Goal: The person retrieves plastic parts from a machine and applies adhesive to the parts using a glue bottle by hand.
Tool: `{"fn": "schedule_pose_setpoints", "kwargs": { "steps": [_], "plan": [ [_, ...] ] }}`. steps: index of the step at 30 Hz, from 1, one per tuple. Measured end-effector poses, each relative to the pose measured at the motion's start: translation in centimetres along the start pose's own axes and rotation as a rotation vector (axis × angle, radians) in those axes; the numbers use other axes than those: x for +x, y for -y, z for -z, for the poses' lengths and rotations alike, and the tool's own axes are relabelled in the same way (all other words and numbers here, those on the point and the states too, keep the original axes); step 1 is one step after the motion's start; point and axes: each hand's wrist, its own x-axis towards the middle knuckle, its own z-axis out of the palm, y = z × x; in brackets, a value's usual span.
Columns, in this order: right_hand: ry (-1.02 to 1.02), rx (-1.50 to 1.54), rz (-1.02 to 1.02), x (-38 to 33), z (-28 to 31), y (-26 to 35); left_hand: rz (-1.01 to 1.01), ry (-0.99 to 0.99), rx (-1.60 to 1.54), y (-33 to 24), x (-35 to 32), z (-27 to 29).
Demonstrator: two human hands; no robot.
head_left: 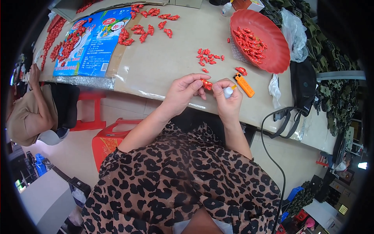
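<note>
Above the table's near edge, my left hand [182, 93] pinches a small glossy red figurine [207, 84] between thumb and fingers. Close beside it, my right hand [230, 106] grips a small white bottle [228, 93] with a yellow tip, probably glue. The right fingertips are right at the figurine; whether they touch it I cannot tell. Just past the right hand lies an orange cutter-like tool [244, 85], with another red figurine [241, 71] at its far end. Several small red pieces [206, 57] are scattered beyond my hands.
A red scalloped bowl [278, 50] of red pieces stands at the far right. Many figurines lie around a blue printed sheet [97, 54] at left. A person [35, 109] sits at the left edge. A black cable [269, 144] hangs at right; a red stool [105, 142] stands below.
</note>
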Motion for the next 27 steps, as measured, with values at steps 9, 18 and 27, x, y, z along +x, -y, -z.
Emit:
{"fn": "schedule_pose_setpoints", "kwargs": {
  "steps": [9, 18, 27],
  "plan": [
    [-0.022, 0.116, -0.138, 0.2, 0.04, 0.35, 0.0, 0.01, 0.0, 0.06, -0.04, 0.03],
    [-0.024, 0.093, -0.121, 0.06, -0.04, 0.43, 0.01, 0.015, -0.02, -0.04, -0.04, -0.07],
    [-0.051, 0.046, -0.132, -0.04, -0.39, 0.29, -0.001, -0.018, 0.027, 0.02, -0.17, -0.29]
  ]
}}
